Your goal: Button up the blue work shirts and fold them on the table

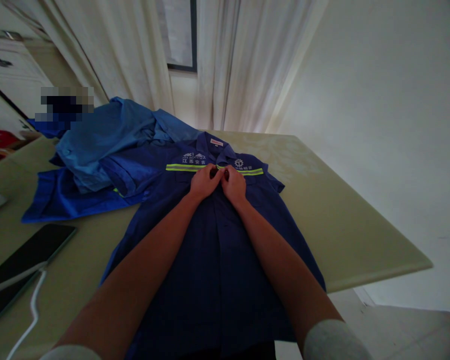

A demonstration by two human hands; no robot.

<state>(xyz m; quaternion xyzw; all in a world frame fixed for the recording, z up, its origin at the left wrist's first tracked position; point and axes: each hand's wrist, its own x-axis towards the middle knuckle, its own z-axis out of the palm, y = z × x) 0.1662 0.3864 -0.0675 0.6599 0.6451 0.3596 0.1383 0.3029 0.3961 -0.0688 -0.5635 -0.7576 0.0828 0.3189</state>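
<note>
A dark blue short-sleeved work shirt (195, 240) lies front up on the table, its collar at the far end and its lower part hanging toward me. A yellow-green and grey reflective stripe crosses the chest below white printed marks. My left hand (205, 181) and my right hand (234, 184) meet at the front placket, at the height of the stripe. The fingers of both are pinched together on the shirt's front edges. Whether a button sits between the fingertips is hidden.
Light blue and bright blue garments (108, 145) lie heaped at the left, touching the shirt's sleeve. A phone (30, 260) and a white cable (33, 305) rest near the left edge. The pale green table (345, 235) ends before a white wall at right; curtains (247, 60) hang behind.
</note>
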